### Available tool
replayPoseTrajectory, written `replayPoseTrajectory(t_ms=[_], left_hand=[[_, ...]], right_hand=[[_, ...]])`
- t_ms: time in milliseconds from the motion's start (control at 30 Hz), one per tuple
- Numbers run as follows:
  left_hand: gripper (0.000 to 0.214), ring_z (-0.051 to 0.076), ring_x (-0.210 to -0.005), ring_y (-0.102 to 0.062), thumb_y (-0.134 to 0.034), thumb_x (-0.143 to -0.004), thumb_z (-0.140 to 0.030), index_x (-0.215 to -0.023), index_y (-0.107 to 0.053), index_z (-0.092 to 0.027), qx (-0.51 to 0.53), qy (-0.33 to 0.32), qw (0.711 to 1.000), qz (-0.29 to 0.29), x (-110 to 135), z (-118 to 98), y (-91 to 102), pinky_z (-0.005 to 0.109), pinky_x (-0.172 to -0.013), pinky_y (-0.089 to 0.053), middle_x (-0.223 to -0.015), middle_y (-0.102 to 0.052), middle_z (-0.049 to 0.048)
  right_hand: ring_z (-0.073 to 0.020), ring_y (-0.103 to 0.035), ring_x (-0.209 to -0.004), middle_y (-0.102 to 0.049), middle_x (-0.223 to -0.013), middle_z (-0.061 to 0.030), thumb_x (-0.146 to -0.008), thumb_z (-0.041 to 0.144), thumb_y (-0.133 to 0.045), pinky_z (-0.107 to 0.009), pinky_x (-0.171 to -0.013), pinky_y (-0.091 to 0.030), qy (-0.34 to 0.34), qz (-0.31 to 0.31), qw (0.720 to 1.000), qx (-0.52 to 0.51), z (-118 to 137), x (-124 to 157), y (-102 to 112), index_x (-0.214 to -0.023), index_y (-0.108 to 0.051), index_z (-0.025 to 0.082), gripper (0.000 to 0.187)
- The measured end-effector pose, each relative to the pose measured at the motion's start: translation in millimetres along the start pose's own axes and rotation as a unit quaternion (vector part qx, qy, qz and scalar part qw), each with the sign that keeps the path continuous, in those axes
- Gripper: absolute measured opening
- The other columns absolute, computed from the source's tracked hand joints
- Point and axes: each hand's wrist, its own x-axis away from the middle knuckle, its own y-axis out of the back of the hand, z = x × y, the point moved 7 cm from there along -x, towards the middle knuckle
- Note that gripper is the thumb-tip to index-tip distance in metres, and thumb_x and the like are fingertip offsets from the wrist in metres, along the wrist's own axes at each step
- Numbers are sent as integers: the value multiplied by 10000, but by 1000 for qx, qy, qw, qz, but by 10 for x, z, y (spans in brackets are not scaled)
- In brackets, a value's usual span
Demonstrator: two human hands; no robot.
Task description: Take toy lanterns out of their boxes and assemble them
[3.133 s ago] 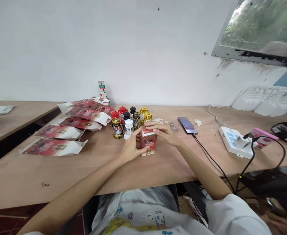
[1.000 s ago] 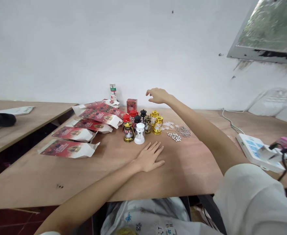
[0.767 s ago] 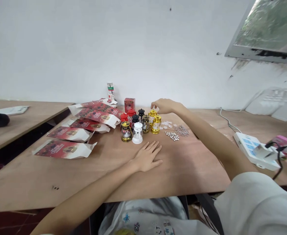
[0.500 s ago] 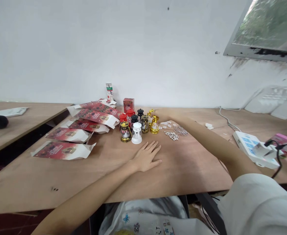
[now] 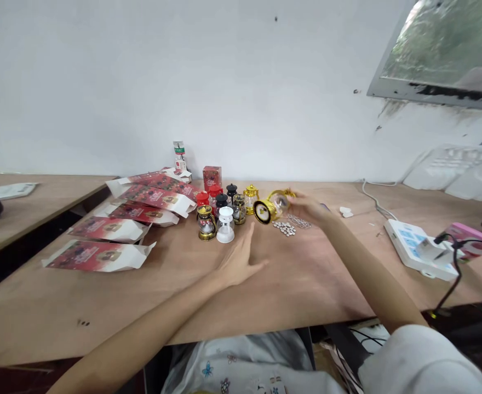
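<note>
My right hand (image 5: 309,206) is closed on a small gold lantern (image 5: 270,206), which is tilted on its side with its round base facing me, just above the wooden table (image 5: 298,273). My left hand (image 5: 240,260) is open, fingers stretched out, lifting off the table in front of the lantern cluster (image 5: 220,210). That cluster holds several small lanterns in red, black, white and gold. Behind it stands a closed red box (image 5: 212,177). A small heap of silver button cells (image 5: 284,227) and thin wire hooks (image 5: 299,221) lie beside my right hand.
Several flat red-and-white cartons (image 5: 101,255) lie spread at the left. A small bottle (image 5: 179,155) stands by the wall. A white power strip (image 5: 419,249) with black cables and a pink object (image 5: 473,236) sit at the right. A second table (image 5: 27,208) adjoins on the left.
The closed red box went from my hands to the back by the wall. My right hand then came down on the cluster and picked up one gold lantern, tilting it. My left hand lifts slightly.
</note>
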Motion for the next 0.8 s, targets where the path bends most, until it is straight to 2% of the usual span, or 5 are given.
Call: replayPoseTrajectory(t_ms=[133, 267, 400, 567, 800], left_hand=[[870, 295, -1359, -334, -648, -747, -473, -1425, -192, -174, 65, -59, 980, -181, 52, -203, 371, 468, -1103, -331, -1467, -337, 177], [585, 271, -1238, -496, -659, -745, -331, -1260, -405, -222, 86, -155, 954, -243, 155, -409, 603, 466, -1036, -402, -1289, -548, 134], [518, 277, -1142, -566, -674, -709, -293, -1175, -459, -222, 29, -175, 949, -259, 183, -427, 756, 463, -974, -434, -1174, -612, 125], [427, 242, -1067, -583, -659, -707, -262, -1103, -508, -207, -11, -149, 939, -311, 171, -362, 923, 402, -908, -469, -1133, -609, 109], [405, 242, -1049, -584, -593, -698, -206, -1094, -514, -191, 31, -117, 964, -238, 120, -354, 755, 392, -910, -474, -1097, -618, 100]], right_hand=[[-144, -601, -767, -628, -1014, -39, -743, 470, -611, -272, -624, -511, -53, 43, 981, -181, -438, 300, -670, -1024, -543, 254, 361], [-161, -622, -912, -628, -1097, -36, -748, 429, -637, -303, -759, -522, -60, 79, 973, -207, -578, 352, -1110, -1092, -564, 271, 386], [-176, -615, -975, -611, -1168, -42, -771, 360, -599, -362, -879, -494, -5, -76, 995, -62, -553, 272, -647, -1052, -576, 266, 297], [-207, -611, -960, -650, -1030, -94, -795, 270, -491, -385, -884, -476, -10, -305, 930, 205, -617, 380, 264, -910, -576, 214, 153], [-247, -598, -1022, -680, -1054, -103, -808, 142, -441, -387, -897, -440, -15, -198, 844, 498, -750, 303, 239, -971, -638, 194, 261]])
